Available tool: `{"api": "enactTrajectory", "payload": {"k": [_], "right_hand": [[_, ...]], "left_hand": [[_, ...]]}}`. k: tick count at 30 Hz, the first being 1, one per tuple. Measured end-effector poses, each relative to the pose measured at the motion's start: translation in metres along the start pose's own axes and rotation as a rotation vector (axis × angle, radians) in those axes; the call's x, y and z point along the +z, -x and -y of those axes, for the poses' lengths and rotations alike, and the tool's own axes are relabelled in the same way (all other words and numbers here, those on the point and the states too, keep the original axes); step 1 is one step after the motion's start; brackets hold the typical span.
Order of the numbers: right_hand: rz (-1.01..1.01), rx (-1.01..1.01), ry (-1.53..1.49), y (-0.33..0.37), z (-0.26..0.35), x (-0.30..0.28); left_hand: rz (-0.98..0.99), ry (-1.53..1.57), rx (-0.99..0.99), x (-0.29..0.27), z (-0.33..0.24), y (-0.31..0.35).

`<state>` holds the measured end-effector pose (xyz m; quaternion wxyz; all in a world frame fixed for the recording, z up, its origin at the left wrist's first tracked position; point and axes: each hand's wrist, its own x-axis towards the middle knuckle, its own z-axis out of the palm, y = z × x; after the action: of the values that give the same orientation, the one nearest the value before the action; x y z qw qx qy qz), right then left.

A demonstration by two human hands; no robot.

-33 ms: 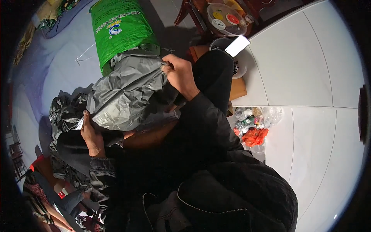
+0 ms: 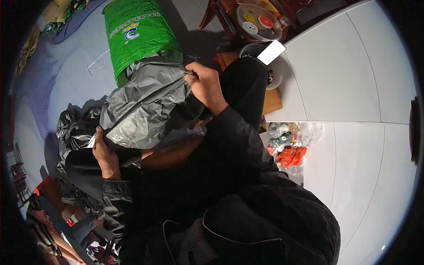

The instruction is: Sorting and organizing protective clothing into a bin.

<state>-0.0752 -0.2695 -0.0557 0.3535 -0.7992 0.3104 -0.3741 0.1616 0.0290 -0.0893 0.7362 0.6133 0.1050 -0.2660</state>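
Observation:
A large crumpled grey plastic sheet (image 2: 148,90) spreads across my lap, its far end tucked into the mouth of a green printed sack (image 2: 141,37). At the sheet's right edge, my right hand (image 2: 206,86) pinches a gathered fold between thumb and fingers. My left hand (image 2: 105,154) is closed at the near left edge of the same sheet, above my knee; some of its fingers are hidden. A small white piece (image 2: 91,142) shows beside the left fingers, and I cannot make out what it is. Bunched black plastic (image 2: 75,132) lies just left of that hand.
A white phone (image 2: 271,52) rests on the rim of a bucket (image 2: 276,75) by my right knee. Beyond stands a clear tub (image 2: 254,13) with coloured discs. Small goods and an orange bag (image 2: 291,157) lie at right. Another person's arm (image 2: 62,247) shows lower left.

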Motion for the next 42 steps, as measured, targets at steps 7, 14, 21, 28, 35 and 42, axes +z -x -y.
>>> {"api": "enactTrajectory", "payload": {"k": [7,14,21,28,35,42], "right_hand": [[0.007,-0.221,-0.006,0.004,0.007,0.005],[0.232,-0.241,-0.224,0.020,0.040,0.021],[0.370,0.015,-0.395,0.021,0.045,0.025],[0.174,0.136,-0.711,0.023,0.047,0.029],[0.027,0.398,-0.760,0.023,0.019,0.027],[0.163,0.504,-0.812,0.025,0.005,0.043]], "left_hand": [[0.162,-0.730,0.713,0.053,0.011,0.057],[0.570,-1.281,1.252,0.066,0.040,0.056],[0.524,-1.346,0.817,0.049,0.057,0.040],[0.416,-1.308,0.941,0.038,0.043,0.032],[0.159,-0.654,1.135,0.016,-0.051,-0.025],[-0.535,-0.963,1.345,-0.132,-0.200,-0.087]]}}
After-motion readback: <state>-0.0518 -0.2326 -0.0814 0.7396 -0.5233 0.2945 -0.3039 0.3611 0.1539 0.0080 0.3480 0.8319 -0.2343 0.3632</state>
